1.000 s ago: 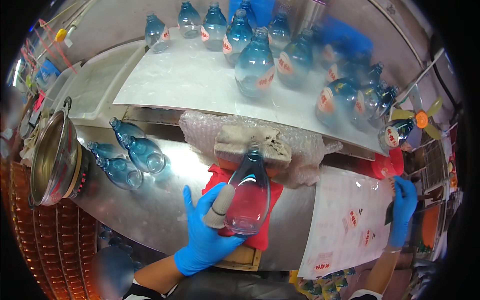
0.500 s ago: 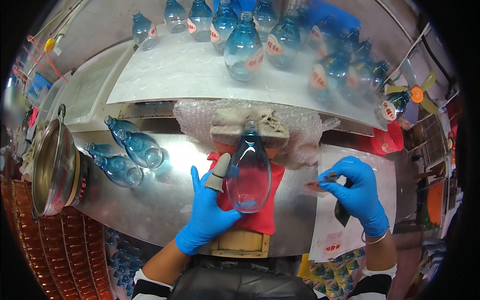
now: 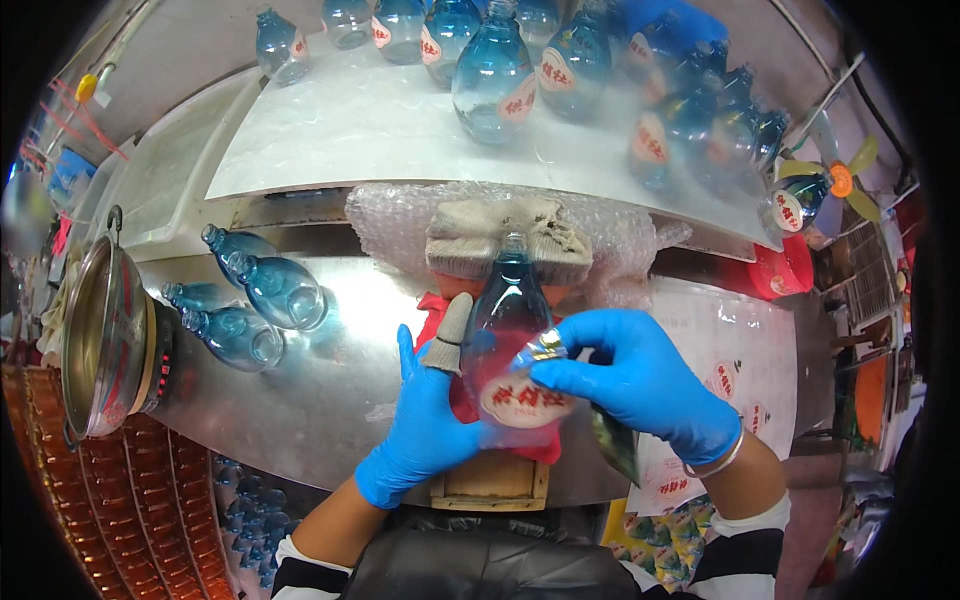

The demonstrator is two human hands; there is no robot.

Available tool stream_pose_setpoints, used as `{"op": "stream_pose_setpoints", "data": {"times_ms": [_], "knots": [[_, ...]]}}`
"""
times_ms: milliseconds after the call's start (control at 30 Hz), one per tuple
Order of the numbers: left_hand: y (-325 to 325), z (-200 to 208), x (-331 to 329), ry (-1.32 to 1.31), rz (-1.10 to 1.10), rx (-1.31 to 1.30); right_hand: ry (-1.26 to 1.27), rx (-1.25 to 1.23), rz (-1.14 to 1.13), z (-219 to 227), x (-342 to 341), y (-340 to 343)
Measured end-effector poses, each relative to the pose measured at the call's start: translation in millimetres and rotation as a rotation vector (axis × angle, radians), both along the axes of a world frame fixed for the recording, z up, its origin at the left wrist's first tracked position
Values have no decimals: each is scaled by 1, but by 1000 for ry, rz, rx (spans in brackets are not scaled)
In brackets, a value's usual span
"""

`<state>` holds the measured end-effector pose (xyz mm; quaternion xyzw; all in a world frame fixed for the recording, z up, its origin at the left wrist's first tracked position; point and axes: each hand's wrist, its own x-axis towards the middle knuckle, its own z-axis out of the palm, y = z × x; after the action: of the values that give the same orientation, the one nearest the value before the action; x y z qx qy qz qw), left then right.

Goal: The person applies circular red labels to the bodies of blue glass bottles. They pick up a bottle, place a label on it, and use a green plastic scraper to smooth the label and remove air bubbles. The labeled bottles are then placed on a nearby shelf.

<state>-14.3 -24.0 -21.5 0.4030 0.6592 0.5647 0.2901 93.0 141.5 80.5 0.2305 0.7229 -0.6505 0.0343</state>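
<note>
A blue-tinted clear glass bottle lies on a red cloth, its neck pointing away and propped on a folded beige knit cloth. My left hand, in a blue glove with a grey sleeve on one finger, holds the bottle's left side and base. My right hand, also gloved in blue, pinches an oval cream label with red characters over the bottle's body. Whether the label touches the glass, I cannot tell. A dark green, glossy flat piece hangs below my right hand, and a silvery strip shows at its fingertips.
Several blue bottles lie on the metal table at left, beside a metal pan. Labelled bottles stand on the white board at the back. A label sheet lies at right, near a red container and a small fan.
My right hand has moved left from above the label sheet to the bottle, bringing the label over its lower body. My left hand stays at the bottle. The view has shifted slightly.
</note>
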Motion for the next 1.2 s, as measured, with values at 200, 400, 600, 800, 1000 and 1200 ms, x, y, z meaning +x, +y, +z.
{"op": "stream_pose_setpoints", "data": {"times_ms": [200, 400, 600, 800, 1000, 1200], "knots": [[-3, 27, -10, -236, -237, 117, 295, 201, 56, -18, -5, 2], [4, 17, -6, -318, -118, 58, 356, 495, 158, -18, -11, 9], [5, 20, -3, -330, -91, 49, 292, 353, -205, -21, -18, 15], [22, 37, -22, -664, -41, 10, 225, -81, -387, -67, 19, -10], [45, 55, -30, -795, -1, -118, 264, -347, -444, -95, 27, -43], [47, 52, -31, -779, -10, -110, 323, -414, -480, -98, 24, -47]]}}
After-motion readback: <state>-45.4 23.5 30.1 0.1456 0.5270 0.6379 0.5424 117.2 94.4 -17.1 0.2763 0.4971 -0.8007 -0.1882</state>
